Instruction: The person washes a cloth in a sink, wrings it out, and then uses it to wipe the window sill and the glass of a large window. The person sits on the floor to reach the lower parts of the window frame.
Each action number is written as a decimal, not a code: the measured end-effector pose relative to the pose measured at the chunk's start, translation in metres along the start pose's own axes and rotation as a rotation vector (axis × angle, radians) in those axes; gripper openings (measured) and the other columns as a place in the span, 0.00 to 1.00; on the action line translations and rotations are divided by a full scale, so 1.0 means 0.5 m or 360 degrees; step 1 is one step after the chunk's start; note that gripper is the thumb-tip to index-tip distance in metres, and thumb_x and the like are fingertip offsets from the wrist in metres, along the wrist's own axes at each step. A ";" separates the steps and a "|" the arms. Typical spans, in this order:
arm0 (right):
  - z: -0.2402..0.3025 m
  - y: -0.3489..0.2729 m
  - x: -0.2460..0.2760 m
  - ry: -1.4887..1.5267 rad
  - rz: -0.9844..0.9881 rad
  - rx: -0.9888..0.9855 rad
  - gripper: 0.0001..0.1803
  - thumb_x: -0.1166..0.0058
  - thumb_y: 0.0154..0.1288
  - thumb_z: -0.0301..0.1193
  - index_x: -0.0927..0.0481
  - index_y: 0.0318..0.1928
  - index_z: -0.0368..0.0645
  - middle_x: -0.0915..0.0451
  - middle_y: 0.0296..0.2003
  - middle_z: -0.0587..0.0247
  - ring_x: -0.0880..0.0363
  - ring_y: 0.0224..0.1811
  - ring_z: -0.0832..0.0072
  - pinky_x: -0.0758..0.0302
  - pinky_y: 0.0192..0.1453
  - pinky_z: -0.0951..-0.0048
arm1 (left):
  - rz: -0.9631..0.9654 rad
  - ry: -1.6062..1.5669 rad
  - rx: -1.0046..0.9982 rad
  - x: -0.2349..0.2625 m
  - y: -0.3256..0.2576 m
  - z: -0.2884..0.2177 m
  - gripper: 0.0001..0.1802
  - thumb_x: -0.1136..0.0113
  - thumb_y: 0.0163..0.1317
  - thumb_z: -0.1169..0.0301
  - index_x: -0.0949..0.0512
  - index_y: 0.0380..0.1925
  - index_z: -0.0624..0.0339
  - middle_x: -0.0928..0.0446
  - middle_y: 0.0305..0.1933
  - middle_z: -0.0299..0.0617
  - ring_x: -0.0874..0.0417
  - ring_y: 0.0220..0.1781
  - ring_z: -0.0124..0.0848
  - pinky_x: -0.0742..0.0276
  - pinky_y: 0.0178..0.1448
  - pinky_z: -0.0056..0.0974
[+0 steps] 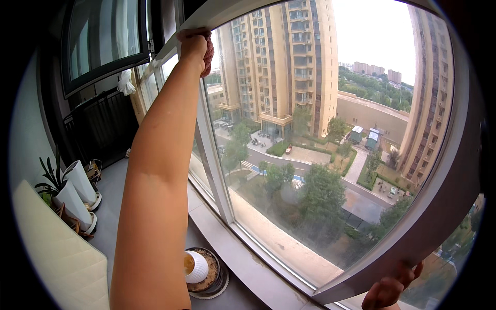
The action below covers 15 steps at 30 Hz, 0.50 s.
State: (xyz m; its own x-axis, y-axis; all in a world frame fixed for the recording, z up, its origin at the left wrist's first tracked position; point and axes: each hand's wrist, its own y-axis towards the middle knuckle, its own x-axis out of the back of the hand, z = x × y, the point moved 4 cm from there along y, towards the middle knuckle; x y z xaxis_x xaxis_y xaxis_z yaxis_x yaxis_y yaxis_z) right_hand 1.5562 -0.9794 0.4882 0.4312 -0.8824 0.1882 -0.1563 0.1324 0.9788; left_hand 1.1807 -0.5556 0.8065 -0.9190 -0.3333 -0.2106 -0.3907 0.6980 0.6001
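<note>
My left arm stretches up to the upper left corner of a large window pane. At its end my left hand is closed on a reddish-brown cloth, which lies against the frame and the edge of the glass. Part of the cloth is hidden behind the hand. Low on the right, in shadow, my right hand has its fingers curled at the edge of the thick window frame. Its palm and thumb are mostly out of sight.
An open window sash hangs at the upper left. Below it stand a dark railing and tall white planters. A cream padded surface fills the lower left. Beside the sill is a round pot with a white ribbed vessel.
</note>
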 end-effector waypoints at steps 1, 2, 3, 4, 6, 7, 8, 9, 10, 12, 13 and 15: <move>0.002 0.001 0.002 -0.0036 0.0012 0.0005 0.09 0.53 0.51 0.32 0.27 0.36 0.51 0.25 0.39 0.54 0.25 0.47 0.58 0.44 0.65 0.52 | -0.0063 -0.0161 -0.0147 -0.002 0.000 -0.018 0.10 0.51 0.61 0.74 0.28 0.43 0.59 0.24 0.40 0.43 0.24 0.33 0.29 0.26 0.40 0.39; 0.006 0.003 0.004 -0.0073 0.0024 0.0010 0.10 0.52 0.51 0.32 0.26 0.36 0.50 0.24 0.38 0.54 0.25 0.46 0.58 0.44 0.65 0.52 | -0.0045 -0.0239 -0.0225 -0.002 -0.007 -0.027 0.09 0.51 0.61 0.76 0.27 0.41 0.59 0.25 0.38 0.42 0.26 0.29 0.27 0.27 0.35 0.35; 0.013 0.006 0.004 -0.0050 0.0002 -0.0036 0.08 0.51 0.50 0.32 0.25 0.33 0.50 0.23 0.36 0.54 0.25 0.46 0.58 0.44 0.65 0.51 | -0.0011 -0.0322 -0.0307 -0.009 -0.015 -0.038 0.08 0.51 0.61 0.77 0.26 0.40 0.59 0.25 0.36 0.41 0.28 0.25 0.25 0.29 0.29 0.32; 0.014 0.009 0.006 -0.0066 -0.0029 -0.0032 0.08 0.52 0.50 0.32 0.25 0.33 0.50 0.23 0.36 0.54 0.25 0.46 0.58 0.44 0.65 0.51 | 0.0024 -0.0410 -0.0365 -0.017 -0.033 -0.041 0.08 0.51 0.61 0.79 0.26 0.38 0.59 0.26 0.34 0.40 0.29 0.21 0.23 0.31 0.24 0.28; 0.010 0.018 0.009 -0.0090 -0.0095 -0.0026 0.07 0.52 0.50 0.33 0.24 0.32 0.50 0.22 0.35 0.53 0.25 0.46 0.58 0.45 0.66 0.51 | 0.0246 -0.0458 -0.0288 -0.033 -0.055 -0.060 0.07 0.52 0.61 0.78 0.26 0.37 0.58 0.26 0.31 0.39 0.31 0.18 0.20 0.34 0.19 0.24; 0.008 0.024 0.005 -0.0045 -0.0101 -0.0019 0.07 0.52 0.51 0.34 0.23 0.31 0.50 0.21 0.35 0.53 0.24 0.45 0.59 0.46 0.66 0.49 | 0.0163 -0.0471 -0.0340 -0.043 -0.097 -0.073 0.07 0.54 0.62 0.79 0.26 0.35 0.58 0.27 0.27 0.37 0.33 0.15 0.19 0.39 0.14 0.24; 0.003 0.021 -0.004 -0.0008 -0.0107 -0.0023 0.08 0.53 0.51 0.34 0.24 0.32 0.50 0.22 0.36 0.52 0.26 0.47 0.58 0.46 0.67 0.48 | 0.0076 -0.0299 -0.0373 -0.052 -0.139 -0.083 0.07 0.55 0.62 0.78 0.27 0.35 0.57 0.28 0.26 0.37 0.34 0.15 0.19 0.40 0.14 0.24; 0.001 0.020 0.005 -0.0032 -0.0085 0.0002 0.08 0.54 0.50 0.34 0.25 0.33 0.50 0.22 0.37 0.52 0.28 0.49 0.56 0.47 0.67 0.46 | 0.0053 -0.0225 -0.0588 -0.080 -0.182 -0.102 0.07 0.55 0.61 0.78 0.27 0.34 0.58 0.28 0.25 0.37 0.33 0.15 0.21 0.38 0.16 0.25; -0.003 0.020 0.019 -0.0074 -0.0064 0.0028 0.09 0.54 0.50 0.34 0.25 0.34 0.50 0.23 0.38 0.51 0.29 0.51 0.54 0.48 0.67 0.45 | 0.0031 -0.0156 -0.0801 -0.112 -0.236 -0.127 0.06 0.55 0.61 0.78 0.27 0.34 0.58 0.29 0.24 0.37 0.32 0.16 0.22 0.37 0.18 0.27; -0.017 -0.016 -0.004 0.0000 -0.0007 0.0030 0.11 0.56 0.50 0.34 0.27 0.36 0.51 0.24 0.40 0.50 0.33 0.54 0.50 0.49 0.67 0.43 | -0.0146 0.0512 -0.1337 -0.131 -0.384 -0.183 0.05 0.51 0.62 0.74 0.24 0.34 0.60 0.22 0.34 0.47 0.21 0.34 0.42 0.27 0.39 0.46; -0.022 -0.027 0.000 -0.0028 0.0049 0.0058 0.12 0.57 0.50 0.34 0.28 0.37 0.51 0.25 0.41 0.50 0.34 0.56 0.49 0.50 0.68 0.41 | -0.0161 0.0585 -0.1920 -0.156 -0.469 -0.214 0.06 0.48 0.61 0.73 0.24 0.36 0.60 0.22 0.37 0.47 0.21 0.37 0.42 0.26 0.41 0.46; -0.033 -0.040 0.018 -0.0113 0.0134 0.0105 0.14 0.58 0.50 0.34 0.29 0.39 0.51 0.27 0.44 0.49 0.38 0.60 0.45 0.51 0.68 0.39 | -0.0069 0.0492 -0.2581 -0.209 -0.588 -0.255 0.10 0.44 0.59 0.71 0.25 0.41 0.60 0.24 0.42 0.47 0.22 0.43 0.44 0.26 0.45 0.47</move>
State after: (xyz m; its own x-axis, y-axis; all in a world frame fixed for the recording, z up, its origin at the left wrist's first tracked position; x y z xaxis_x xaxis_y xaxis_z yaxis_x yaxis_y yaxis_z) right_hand 1.5779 -0.9826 0.4719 0.3502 -0.8995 0.2613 -0.2487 0.1796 0.9518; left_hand 1.3982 -0.8070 0.7503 -0.7872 -0.5781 -0.2148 0.2277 -0.5961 0.7700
